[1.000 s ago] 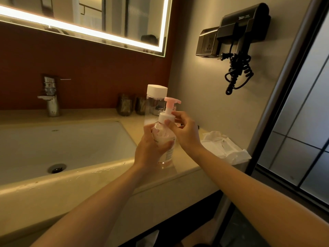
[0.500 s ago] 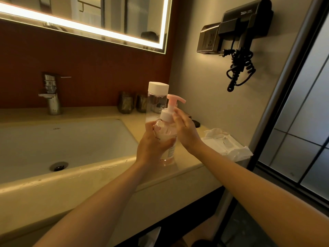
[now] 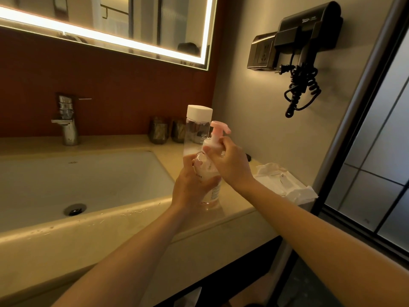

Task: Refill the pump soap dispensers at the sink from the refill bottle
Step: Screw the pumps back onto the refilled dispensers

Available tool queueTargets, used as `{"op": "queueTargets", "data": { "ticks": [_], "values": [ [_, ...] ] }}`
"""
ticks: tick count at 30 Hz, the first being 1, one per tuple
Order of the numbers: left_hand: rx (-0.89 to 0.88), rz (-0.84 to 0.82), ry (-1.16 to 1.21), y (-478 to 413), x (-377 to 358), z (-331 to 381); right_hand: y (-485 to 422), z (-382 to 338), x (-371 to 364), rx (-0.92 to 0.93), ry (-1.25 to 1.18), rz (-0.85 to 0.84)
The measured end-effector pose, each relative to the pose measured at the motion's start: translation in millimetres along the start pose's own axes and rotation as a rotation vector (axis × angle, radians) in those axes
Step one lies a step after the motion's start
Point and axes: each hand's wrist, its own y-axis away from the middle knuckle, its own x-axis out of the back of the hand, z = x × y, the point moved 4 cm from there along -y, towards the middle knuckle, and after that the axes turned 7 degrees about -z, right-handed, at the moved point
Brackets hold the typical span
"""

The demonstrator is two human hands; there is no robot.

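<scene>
Turned pump dispenser [image 3: 203,169] between right fingers [image 3: 225,142]

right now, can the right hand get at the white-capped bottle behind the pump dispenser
Probably yes, once it lets go: the right hand grips the collar of the pump dispenser, and the white-capped bottle stands just behind, its cap clear above the pump.

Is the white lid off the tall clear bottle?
No, the round white lid sits on top of the tall clear plastic bottle, which stands behind the pink-pump soap dispenser.
</scene>
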Motion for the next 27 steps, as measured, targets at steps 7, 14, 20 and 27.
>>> {"op": "queueTargets", "data": {
  "ticks": [7, 14, 20, 27],
  "values": [
    [0.001, 0.001, 0.0, 2, 1, 2, -9, -2, -8, -0.102, -0.186, -0.176],
    [0.011, 0.009, 0.03, 3, 0, 2, 6, 1, 4, -0.009, -0.125, 0.019],
    [0.009, -0.007, 0.038, 3, 1, 2, -7, -2, 2, -0.077, -0.232, -0.14],
    [0.018, -0.001, 0.034, 3, -1, 1, -5, 2, -2, -0.063, -0.17, -0.1]
  ]
}}
